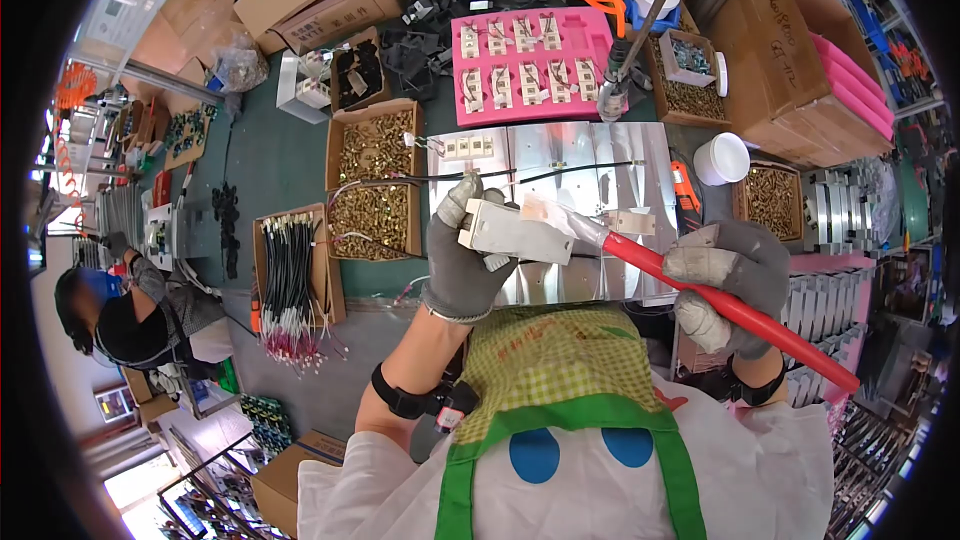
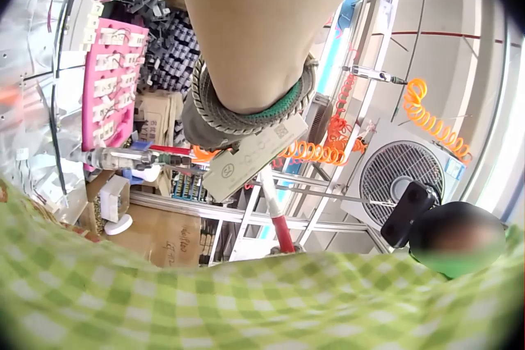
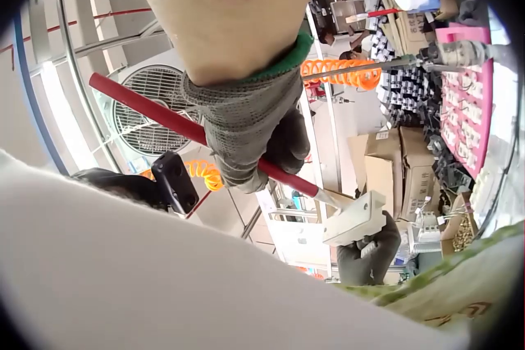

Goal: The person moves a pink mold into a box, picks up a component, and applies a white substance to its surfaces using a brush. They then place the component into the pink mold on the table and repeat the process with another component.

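Brush (image 1: pixel 638 258) clamped in my right grip (image 1: pixel 745 265), bristle end close to the white casing (image 1: pixel 520 234); contact I cannot tell. Left grip (image 1: pixel 462 268) clamped on that casing, my side of the pink tray (image 1: pixel 590 35), above metal sheets (image 1: pixel 555 285) lying between the tray and me.

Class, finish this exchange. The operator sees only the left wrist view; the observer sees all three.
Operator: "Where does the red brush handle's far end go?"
Observer: The brush handle has its free end sticking out past the gloved right hand.
Operator: What lies left of the left hand?
Observer: An open cardboard box of black cables.
Operator: And on the bench beyond the right hand?
Observer: A white tub.
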Action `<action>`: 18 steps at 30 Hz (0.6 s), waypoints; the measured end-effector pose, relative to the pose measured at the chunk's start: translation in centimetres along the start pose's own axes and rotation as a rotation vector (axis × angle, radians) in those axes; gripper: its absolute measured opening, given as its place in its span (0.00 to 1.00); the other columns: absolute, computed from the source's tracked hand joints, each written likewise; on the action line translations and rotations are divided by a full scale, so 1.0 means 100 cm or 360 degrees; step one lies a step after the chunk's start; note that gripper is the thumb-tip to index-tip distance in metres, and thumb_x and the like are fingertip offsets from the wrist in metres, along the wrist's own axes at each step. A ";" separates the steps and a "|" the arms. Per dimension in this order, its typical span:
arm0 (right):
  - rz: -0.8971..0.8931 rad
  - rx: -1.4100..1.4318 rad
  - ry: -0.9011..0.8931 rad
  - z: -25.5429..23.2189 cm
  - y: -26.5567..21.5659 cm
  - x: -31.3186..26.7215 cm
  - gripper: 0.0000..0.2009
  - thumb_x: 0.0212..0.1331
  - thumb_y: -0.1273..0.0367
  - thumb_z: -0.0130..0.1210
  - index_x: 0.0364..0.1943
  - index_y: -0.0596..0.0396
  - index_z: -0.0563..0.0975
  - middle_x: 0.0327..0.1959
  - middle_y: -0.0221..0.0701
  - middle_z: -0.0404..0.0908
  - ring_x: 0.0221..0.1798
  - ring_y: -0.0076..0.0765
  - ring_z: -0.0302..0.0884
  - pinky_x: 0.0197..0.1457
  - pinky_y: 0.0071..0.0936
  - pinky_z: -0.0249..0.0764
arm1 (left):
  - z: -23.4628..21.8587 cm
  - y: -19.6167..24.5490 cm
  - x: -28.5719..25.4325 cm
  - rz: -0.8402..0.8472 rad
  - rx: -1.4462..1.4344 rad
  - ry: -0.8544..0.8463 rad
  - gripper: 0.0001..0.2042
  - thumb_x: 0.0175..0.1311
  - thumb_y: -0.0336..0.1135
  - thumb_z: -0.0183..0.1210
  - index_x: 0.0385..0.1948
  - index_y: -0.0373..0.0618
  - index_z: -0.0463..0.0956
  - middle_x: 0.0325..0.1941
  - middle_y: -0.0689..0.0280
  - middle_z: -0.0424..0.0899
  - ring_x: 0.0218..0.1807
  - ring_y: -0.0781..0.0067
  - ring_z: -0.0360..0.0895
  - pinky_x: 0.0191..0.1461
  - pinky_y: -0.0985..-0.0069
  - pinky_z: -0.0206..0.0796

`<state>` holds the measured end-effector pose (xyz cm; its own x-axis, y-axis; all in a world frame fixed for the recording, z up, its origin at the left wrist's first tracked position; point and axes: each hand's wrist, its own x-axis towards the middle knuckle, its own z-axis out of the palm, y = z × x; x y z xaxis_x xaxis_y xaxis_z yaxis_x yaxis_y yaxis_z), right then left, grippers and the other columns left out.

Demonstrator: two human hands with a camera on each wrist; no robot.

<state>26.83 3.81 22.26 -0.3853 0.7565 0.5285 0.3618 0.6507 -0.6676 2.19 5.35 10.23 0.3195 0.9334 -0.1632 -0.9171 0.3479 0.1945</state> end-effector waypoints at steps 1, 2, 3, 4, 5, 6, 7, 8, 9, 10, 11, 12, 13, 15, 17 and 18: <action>-0.0026 0.0016 -0.0005 0.002 -0.001 0.002 0.10 0.41 0.63 0.57 0.28 0.53 0.76 0.23 0.34 0.76 0.21 0.35 0.73 0.22 0.26 0.68 | 0.004 -0.002 -0.001 0.0034 0.0066 -0.0051 0.33 0.40 0.22 0.63 0.52 0.43 0.57 0.42 0.64 0.71 0.42 0.73 0.72 0.45 0.74 0.69; -0.0052 0.0032 -0.0008 0.006 -0.002 0.006 0.10 0.41 0.64 0.56 0.28 0.53 0.76 0.23 0.34 0.76 0.22 0.35 0.74 0.22 0.26 0.68 | 0.010 -0.005 -0.001 0.0069 0.0132 -0.0101 0.34 0.39 0.20 0.63 0.53 0.43 0.56 0.43 0.63 0.71 0.42 0.73 0.72 0.45 0.75 0.69; -0.0081 0.0049 -0.0009 0.009 -0.003 0.008 0.10 0.41 0.64 0.56 0.27 0.53 0.76 0.23 0.34 0.76 0.22 0.34 0.74 0.22 0.26 0.68 | 0.020 -0.005 -0.004 0.0074 0.0203 -0.0123 0.34 0.40 0.21 0.63 0.52 0.43 0.56 0.43 0.64 0.71 0.42 0.73 0.72 0.45 0.74 0.69; -0.0077 -0.0006 -0.0036 0.008 -0.004 0.008 0.10 0.41 0.64 0.56 0.27 0.53 0.76 0.22 0.34 0.75 0.22 0.34 0.74 0.22 0.25 0.68 | 0.022 -0.004 -0.004 0.0087 0.0216 -0.0178 0.32 0.41 0.21 0.63 0.52 0.43 0.57 0.43 0.64 0.71 0.41 0.73 0.72 0.44 0.74 0.69; -0.0075 -0.0060 -0.0066 0.005 -0.004 0.007 0.10 0.41 0.63 0.56 0.27 0.53 0.76 0.22 0.34 0.75 0.22 0.34 0.74 0.22 0.25 0.68 | 0.024 -0.003 -0.003 0.0099 0.0229 -0.0233 0.30 0.42 0.22 0.62 0.51 0.42 0.58 0.43 0.64 0.71 0.41 0.74 0.72 0.44 0.74 0.69; -0.0072 -0.0112 -0.0099 0.002 -0.003 0.005 0.10 0.42 0.63 0.56 0.27 0.53 0.76 0.21 0.34 0.75 0.22 0.34 0.74 0.22 0.24 0.68 | 0.014 -0.002 -0.001 0.0120 0.0179 -0.0318 0.28 0.44 0.22 0.61 0.49 0.42 0.59 0.42 0.64 0.72 0.40 0.74 0.72 0.43 0.74 0.69; -0.0011 -0.0129 -0.0053 0.001 -0.004 0.001 0.11 0.42 0.62 0.57 0.27 0.54 0.76 0.21 0.34 0.75 0.21 0.33 0.73 0.22 0.24 0.68 | 0.013 0.000 0.000 0.0076 0.0115 -0.0305 0.26 0.45 0.23 0.60 0.48 0.42 0.60 0.42 0.64 0.72 0.40 0.74 0.72 0.43 0.74 0.69; 0.0022 -0.0013 -0.0035 0.001 -0.006 -0.001 0.12 0.42 0.62 0.57 0.28 0.54 0.76 0.21 0.34 0.75 0.21 0.33 0.73 0.23 0.24 0.68 | 0.012 0.002 0.002 0.0031 0.0051 -0.0291 0.23 0.47 0.24 0.59 0.47 0.42 0.60 0.41 0.64 0.72 0.39 0.75 0.72 0.42 0.74 0.69; 0.0054 0.0100 -0.0016 0.001 -0.008 -0.001 0.12 0.42 0.62 0.57 0.28 0.54 0.76 0.21 0.34 0.75 0.22 0.33 0.74 0.23 0.24 0.68 | 0.016 0.008 0.004 -0.0078 -0.0028 -0.0183 0.21 0.48 0.25 0.58 0.46 0.42 0.61 0.40 0.64 0.72 0.39 0.75 0.72 0.41 0.74 0.69; 0.0086 0.0213 0.0004 0.001 -0.010 -0.002 0.12 0.42 0.62 0.57 0.28 0.54 0.76 0.20 0.34 0.75 0.22 0.33 0.74 0.23 0.24 0.68 | 0.015 0.009 0.006 -0.0138 -0.0060 -0.0219 0.19 0.50 0.26 0.57 0.44 0.43 0.62 0.39 0.64 0.72 0.38 0.75 0.72 0.40 0.74 0.69; 0.0021 0.0287 0.0045 0.007 -0.010 0.000 0.12 0.44 0.61 0.56 0.27 0.55 0.76 0.20 0.36 0.75 0.22 0.34 0.74 0.24 0.24 0.69 | 0.015 0.011 0.009 -0.0200 -0.0090 -0.0254 0.18 0.51 0.26 0.56 0.43 0.43 0.62 0.38 0.65 0.72 0.38 0.76 0.72 0.39 0.74 0.68; 0.0042 0.0259 0.0030 0.012 -0.008 -0.001 0.13 0.44 0.60 0.56 0.27 0.55 0.76 0.20 0.36 0.75 0.22 0.34 0.74 0.24 0.24 0.69 | 0.009 0.011 0.013 -0.0212 -0.0073 -0.0435 0.16 0.52 0.27 0.55 0.42 0.44 0.63 0.37 0.65 0.72 0.37 0.76 0.71 0.39 0.74 0.68; 0.0063 0.0229 0.0014 0.017 -0.005 -0.003 0.13 0.44 0.60 0.56 0.27 0.56 0.76 0.20 0.37 0.75 0.22 0.35 0.74 0.25 0.24 0.69 | 0.008 0.009 0.012 -0.0053 0.0255 -0.0442 0.16 0.52 0.27 0.55 0.42 0.44 0.63 0.36 0.65 0.71 0.37 0.76 0.71 0.39 0.75 0.68; 0.0180 0.0251 -0.0016 0.015 -0.004 -0.008 0.13 0.45 0.60 0.56 0.26 0.57 0.76 0.21 0.37 0.76 0.22 0.35 0.74 0.26 0.25 0.70 | 0.012 0.004 0.006 0.0442 0.1216 -0.0205 0.17 0.51 0.27 0.56 0.43 0.44 0.62 0.35 0.65 0.71 0.37 0.76 0.71 0.39 0.75 0.67; 0.0289 0.0253 -0.0050 0.005 -0.001 -0.014 0.13 0.44 0.61 0.56 0.26 0.57 0.76 0.21 0.37 0.76 0.22 0.35 0.74 0.26 0.26 0.70 | 0.022 0.005 0.001 0.0949 0.2168 -0.0052 0.24 0.44 0.25 0.61 0.44 0.43 0.60 0.35 0.65 0.69 0.39 0.75 0.70 0.42 0.75 0.67; 0.0343 0.0251 -0.0067 0.000 -0.001 -0.015 0.13 0.44 0.61 0.56 0.27 0.57 0.76 0.21 0.37 0.76 0.22 0.35 0.74 0.26 0.26 0.71 | 0.022 0.006 0.000 0.0931 0.2078 -0.0084 0.26 0.43 0.25 0.62 0.45 0.43 0.59 0.35 0.65 0.69 0.39 0.74 0.70 0.42 0.75 0.66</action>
<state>27.39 2.60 21.53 -0.3496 0.8710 0.3453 0.3039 0.4540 -0.8376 2.16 5.76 12.49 0.0140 0.9601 0.2793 -0.0550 -0.2781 0.9590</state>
